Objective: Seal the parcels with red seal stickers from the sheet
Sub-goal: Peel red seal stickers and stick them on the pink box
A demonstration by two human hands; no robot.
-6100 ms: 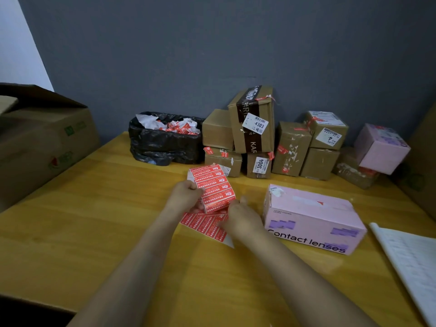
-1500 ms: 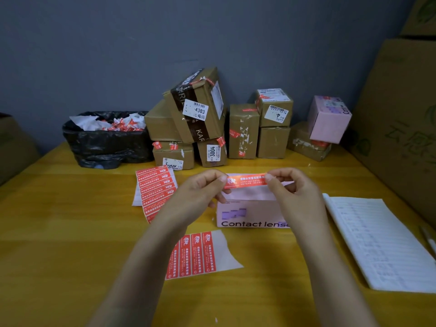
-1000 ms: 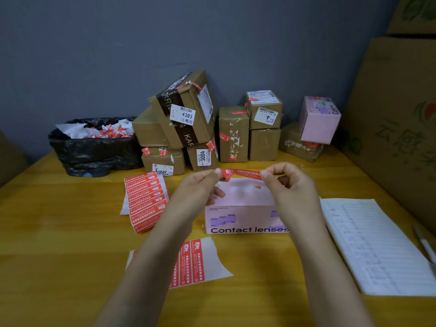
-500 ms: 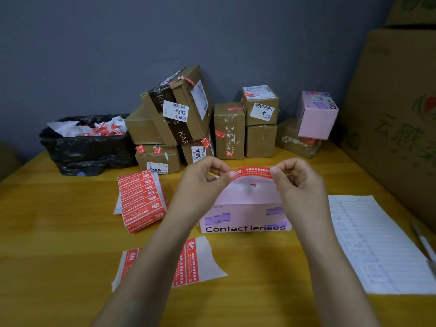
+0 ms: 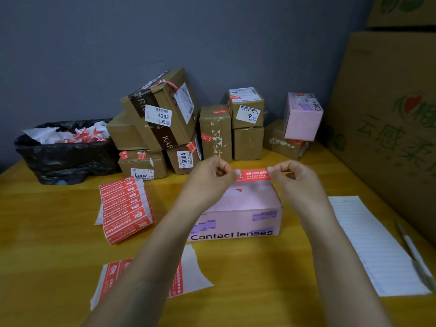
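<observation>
A red seal sticker (image 5: 255,175) is stretched flat between my hands, just above the far top edge of a pink "Contact lenses" box (image 5: 236,223). My left hand (image 5: 212,178) pinches its left end and my right hand (image 5: 292,178) pinches its right end. A partly used sticker sheet (image 5: 186,274) lies on the table under my left forearm. A folded stack of sticker sheets (image 5: 125,208) sits to the left of the box.
Several brown parcels (image 5: 162,119) and a pink box (image 5: 302,116) are piled against the wall. A black bag of peeled scraps (image 5: 66,149) sits at back left. A lined paper (image 5: 375,244) and pen (image 5: 412,251) lie right, beside a large carton (image 5: 389,119).
My hands peeled a sticker off the sheet and carried it over the pink box. In the last half second the arched sticker was pulled straight and lowered toward the box's far edge.
</observation>
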